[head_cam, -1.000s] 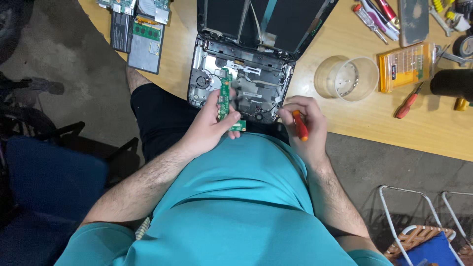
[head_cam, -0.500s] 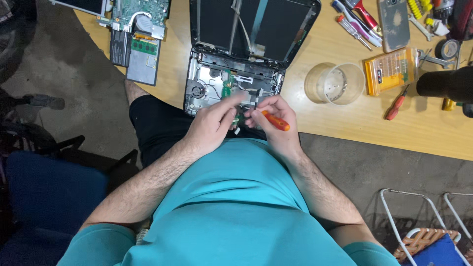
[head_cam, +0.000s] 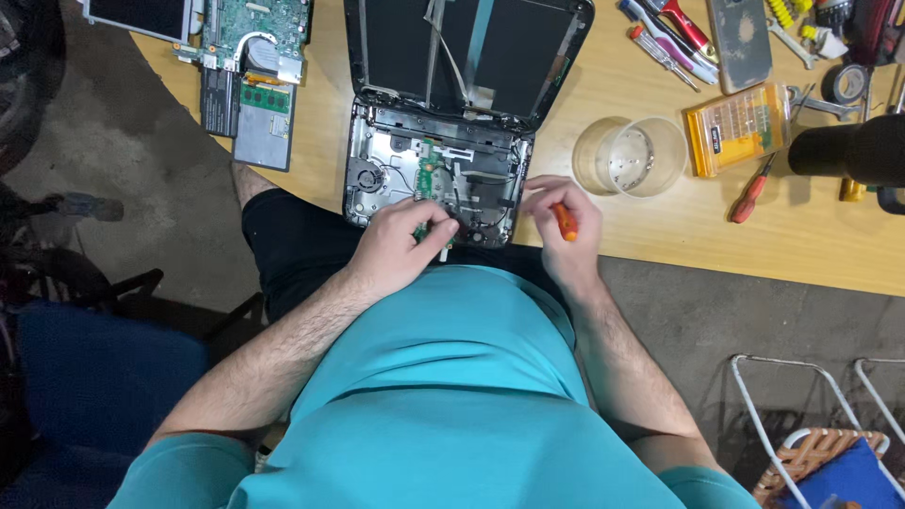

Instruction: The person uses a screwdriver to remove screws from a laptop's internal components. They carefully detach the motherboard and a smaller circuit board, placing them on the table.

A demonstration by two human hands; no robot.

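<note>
My left hand was closed on a small green circuit board, thumb and fingers pinching its near end. The board lay lengthwise inside the opened laptop base, near the middle of the chassis, just right of the round cooling fan. My right hand was wrapped around an orange-handled screwdriver, fingers curled tight on the handle; its tip was hidden behind my fingers, so I could not tell whether it touched the base. That hand hovered at the base's right near corner, beside the wooden table edge. The laptop's lid lay folded back flat, ribbon cables showing. A clear plastic cup stood just right of the laptop, and an orange bit case lay beyond it. A bare motherboard rested well off to the left.
</note>
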